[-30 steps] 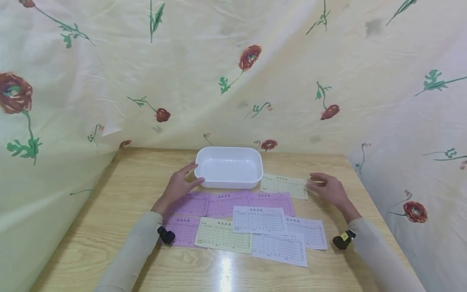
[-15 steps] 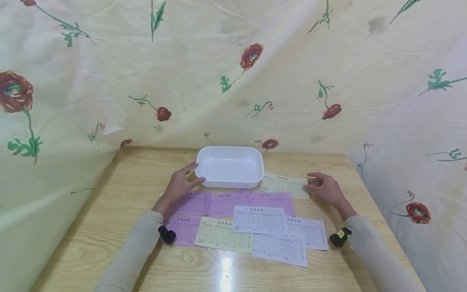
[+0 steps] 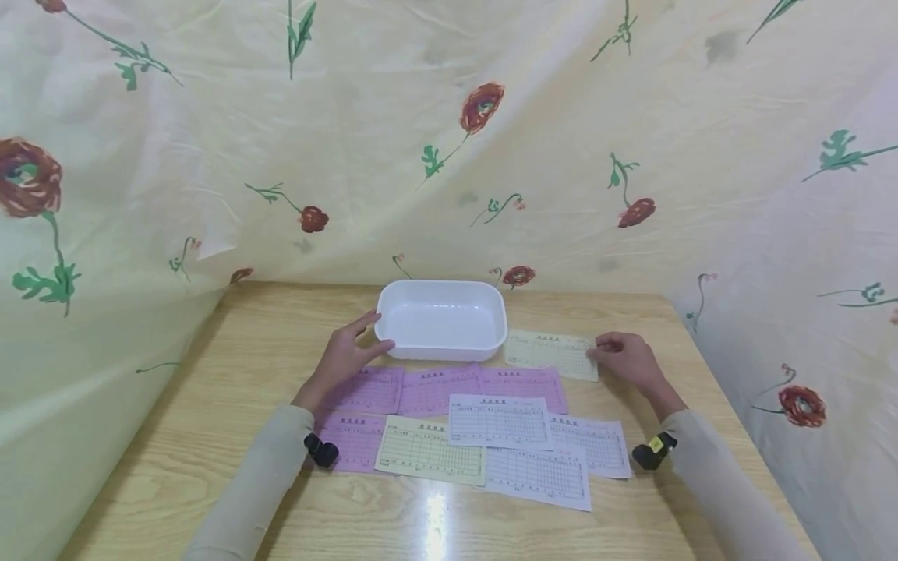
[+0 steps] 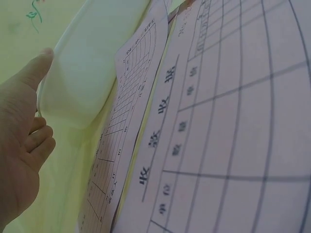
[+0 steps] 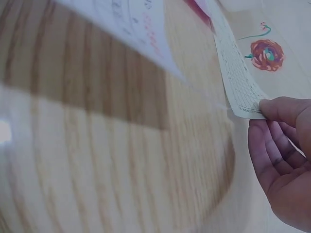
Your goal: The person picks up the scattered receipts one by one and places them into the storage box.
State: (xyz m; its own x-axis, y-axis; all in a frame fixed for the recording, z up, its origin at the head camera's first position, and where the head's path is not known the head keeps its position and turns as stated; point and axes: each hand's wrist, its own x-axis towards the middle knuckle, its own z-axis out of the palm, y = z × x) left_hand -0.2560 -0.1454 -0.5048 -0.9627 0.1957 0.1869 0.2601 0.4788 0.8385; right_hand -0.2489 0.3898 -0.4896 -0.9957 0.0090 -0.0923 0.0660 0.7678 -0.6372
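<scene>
A white plastic tray (image 3: 449, 354) stands at the back middle of the table. My left hand (image 3: 342, 357) holds its left front corner, thumb on the front wall and fingers at the left side; the left wrist view shows the thumb (image 4: 39, 68) at the rim. To the right of the tray, my right hand (image 3: 631, 365) pinches the right edge of a pale yellow receipt slip (image 3: 547, 355). In the right wrist view the thumb lies over the corner of that yellow slip (image 5: 240, 92), with the other fingers underneath. Its right end is lifted and bent.
In front of the tray lie several pink receipt slips (image 3: 438, 389), another yellow slip (image 3: 428, 452) and overlapping white slips (image 3: 498, 421). They cover the middle of the wooden table (image 3: 337, 522). A flowered cloth (image 3: 393, 140) hangs behind and at the sides.
My right hand has come in from the right to the yellow slip by the tray and pinched its edge. The slip has shifted slightly right. My left hand has stayed at the tray.
</scene>
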